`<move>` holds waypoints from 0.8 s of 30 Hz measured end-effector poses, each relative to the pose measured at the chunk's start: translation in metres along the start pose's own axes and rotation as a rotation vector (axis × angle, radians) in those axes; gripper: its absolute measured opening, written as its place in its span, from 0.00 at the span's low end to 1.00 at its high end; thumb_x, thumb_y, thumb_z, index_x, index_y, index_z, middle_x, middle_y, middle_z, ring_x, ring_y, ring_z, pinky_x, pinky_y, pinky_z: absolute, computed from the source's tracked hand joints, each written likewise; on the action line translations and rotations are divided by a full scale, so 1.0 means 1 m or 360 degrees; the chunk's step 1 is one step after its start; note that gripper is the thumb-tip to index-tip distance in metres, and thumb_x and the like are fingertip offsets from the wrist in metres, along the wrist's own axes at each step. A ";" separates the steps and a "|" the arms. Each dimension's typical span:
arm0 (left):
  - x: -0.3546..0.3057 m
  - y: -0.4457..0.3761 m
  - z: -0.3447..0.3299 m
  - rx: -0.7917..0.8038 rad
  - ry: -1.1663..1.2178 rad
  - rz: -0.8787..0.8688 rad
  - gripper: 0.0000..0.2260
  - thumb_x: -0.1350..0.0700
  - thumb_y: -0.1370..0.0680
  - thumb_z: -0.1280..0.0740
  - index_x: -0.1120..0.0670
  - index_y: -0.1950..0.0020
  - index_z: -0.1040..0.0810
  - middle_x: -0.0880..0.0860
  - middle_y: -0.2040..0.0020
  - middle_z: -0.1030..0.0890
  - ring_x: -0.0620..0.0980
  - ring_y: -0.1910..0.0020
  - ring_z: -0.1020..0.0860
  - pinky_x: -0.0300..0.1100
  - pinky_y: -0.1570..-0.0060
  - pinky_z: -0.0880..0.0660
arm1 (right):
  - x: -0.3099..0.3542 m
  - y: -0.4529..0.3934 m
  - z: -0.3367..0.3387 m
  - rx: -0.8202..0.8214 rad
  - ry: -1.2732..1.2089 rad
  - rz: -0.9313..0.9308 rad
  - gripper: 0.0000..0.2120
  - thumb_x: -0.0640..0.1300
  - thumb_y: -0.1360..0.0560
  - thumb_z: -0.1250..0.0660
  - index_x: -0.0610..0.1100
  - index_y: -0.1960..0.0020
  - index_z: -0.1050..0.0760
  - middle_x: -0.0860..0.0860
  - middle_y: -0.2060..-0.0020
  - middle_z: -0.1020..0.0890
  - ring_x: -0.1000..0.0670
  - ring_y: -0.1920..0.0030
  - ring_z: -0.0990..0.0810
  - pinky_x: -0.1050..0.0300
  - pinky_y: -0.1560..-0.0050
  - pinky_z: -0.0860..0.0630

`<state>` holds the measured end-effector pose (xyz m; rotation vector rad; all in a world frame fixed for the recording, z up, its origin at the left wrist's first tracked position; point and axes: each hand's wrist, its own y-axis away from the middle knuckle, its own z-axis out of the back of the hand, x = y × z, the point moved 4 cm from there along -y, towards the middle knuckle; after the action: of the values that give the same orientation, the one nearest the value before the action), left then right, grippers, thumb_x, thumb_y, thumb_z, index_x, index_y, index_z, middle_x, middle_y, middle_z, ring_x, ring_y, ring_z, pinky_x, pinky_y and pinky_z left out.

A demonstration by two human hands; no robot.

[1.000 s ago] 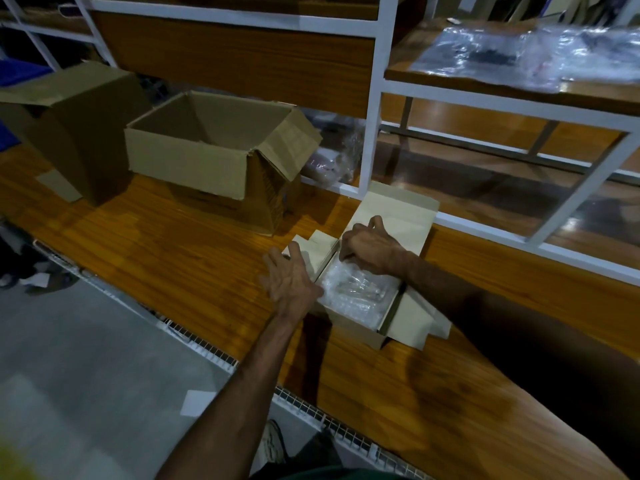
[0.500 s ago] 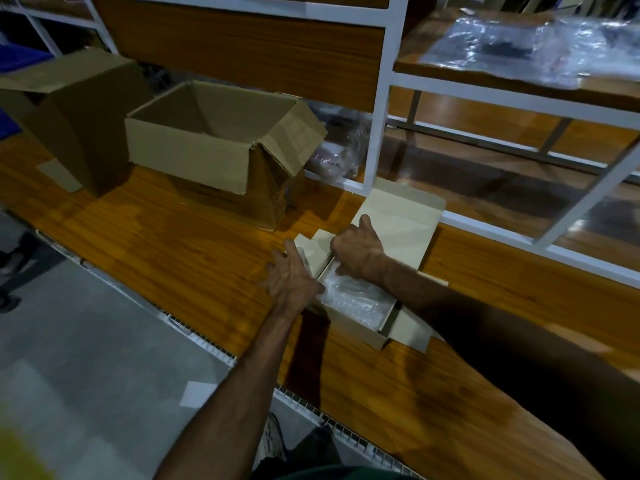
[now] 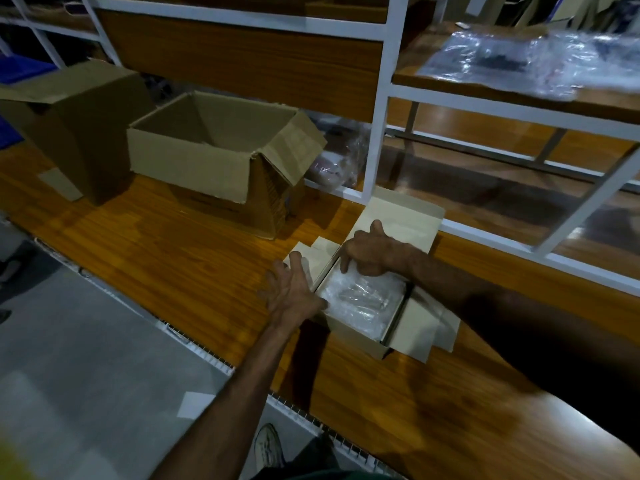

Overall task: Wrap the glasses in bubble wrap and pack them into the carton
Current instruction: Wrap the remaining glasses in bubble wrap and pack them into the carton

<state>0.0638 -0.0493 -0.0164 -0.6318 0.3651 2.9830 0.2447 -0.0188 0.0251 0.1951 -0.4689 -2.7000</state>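
A small pale carton [image 3: 356,336] sits open on the wooden bench, flaps spread outward. Inside lies a bundle of glasses in clear bubble wrap [image 3: 363,301]. My left hand [image 3: 294,294] rests against the carton's left wall and side flap, fingers spread and mostly straight, thumb at the carton's rim. My right hand [image 3: 372,251] hovers over the far end of the carton, fingers curled down onto the bubble wrap's far edge. The back flap [image 3: 405,216] stands behind it.
A large open brown box [image 3: 214,161] stands to the left, another brown box [image 3: 72,126] beyond it. White shelf posts [image 3: 377,109] rise behind the carton. Loose bubble wrap [image 3: 526,60] lies on the upper right shelf. The bench's front edge [image 3: 194,344] runs beside grey floor.
The view shifted slightly. My right hand slid from pressing mid-bundle to the carton's far end. My left hand stayed at the left wall, fingers spreading a little.
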 end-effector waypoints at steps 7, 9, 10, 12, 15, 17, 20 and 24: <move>-0.014 0.001 -0.011 -0.0177 -0.0125 -0.0066 0.45 0.53 0.35 0.21 0.48 0.26 0.44 0.58 0.29 0.34 0.62 0.31 0.33 0.63 0.39 0.26 | 0.007 -0.001 -0.014 0.0048 0.0200 0.0031 0.17 0.43 0.19 0.34 0.56 0.33 0.20 0.54 0.30 0.26 0.46 0.32 0.31 0.38 0.37 0.40; -0.014 -0.002 -0.011 -0.0188 -0.0040 -0.0063 0.45 0.56 0.36 0.20 0.48 0.27 0.44 0.57 0.33 0.32 0.61 0.36 0.30 0.59 0.45 0.23 | 0.008 0.000 -0.016 0.0049 0.0208 0.0033 0.17 0.43 0.19 0.34 0.54 0.32 0.21 0.53 0.29 0.27 0.46 0.31 0.32 0.38 0.37 0.40; -0.011 -0.004 -0.010 -0.0163 0.0006 -0.0041 0.46 0.57 0.36 0.19 0.48 0.27 0.44 0.57 0.34 0.32 0.59 0.40 0.28 0.56 0.49 0.22 | 0.008 0.001 -0.016 0.0047 0.0204 0.0035 0.17 0.43 0.19 0.34 0.54 0.32 0.21 0.53 0.29 0.27 0.46 0.30 0.32 0.37 0.36 0.40; -0.005 -0.007 -0.009 -0.0113 0.0077 -0.0010 0.49 0.56 0.39 0.16 0.48 0.28 0.44 0.57 0.36 0.31 0.57 0.45 0.27 0.50 0.56 0.24 | 0.008 0.001 -0.017 0.0042 0.0184 0.0045 0.17 0.43 0.19 0.34 0.53 0.32 0.21 0.52 0.29 0.27 0.45 0.30 0.32 0.36 0.34 0.41; -0.005 -0.007 -0.008 -0.0094 0.0128 0.0005 0.48 0.56 0.39 0.15 0.48 0.29 0.43 0.57 0.36 0.28 0.57 0.46 0.25 0.47 0.59 0.27 | 0.012 0.000 -0.018 0.0074 0.0161 0.0036 0.17 0.43 0.20 0.33 0.52 0.32 0.21 0.51 0.28 0.27 0.45 0.28 0.33 0.34 0.31 0.42; -0.008 -0.005 -0.006 -0.0092 0.0119 0.0018 0.48 0.56 0.38 0.15 0.48 0.29 0.44 0.58 0.36 0.27 0.58 0.45 0.23 0.46 0.61 0.29 | 0.015 0.000 -0.017 0.0092 0.0167 0.0024 0.16 0.44 0.19 0.34 0.52 0.32 0.21 0.50 0.27 0.27 0.45 0.27 0.33 0.32 0.29 0.44; -0.009 -0.002 -0.002 -0.0126 -0.0028 -0.0003 0.49 0.52 0.37 0.16 0.49 0.26 0.44 0.58 0.35 0.28 0.59 0.42 0.24 0.48 0.56 0.29 | 0.015 0.001 -0.011 0.0109 0.0159 0.0020 0.16 0.43 0.20 0.33 0.52 0.33 0.21 0.51 0.28 0.26 0.46 0.27 0.32 0.31 0.27 0.45; 0.001 0.000 -0.001 -0.0125 -0.0001 0.0063 0.48 0.48 0.37 0.18 0.47 0.27 0.44 0.60 0.31 0.33 0.63 0.33 0.31 0.60 0.38 0.28 | 0.011 0.014 -0.005 -0.0122 0.0163 -0.0004 0.21 0.40 0.23 0.32 0.52 0.32 0.21 0.52 0.29 0.24 0.47 0.28 0.29 0.33 0.28 0.45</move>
<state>0.0638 -0.0495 -0.0177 -0.6378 0.2644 3.0485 0.2409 -0.0370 0.0249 0.3111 -0.3346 -2.6892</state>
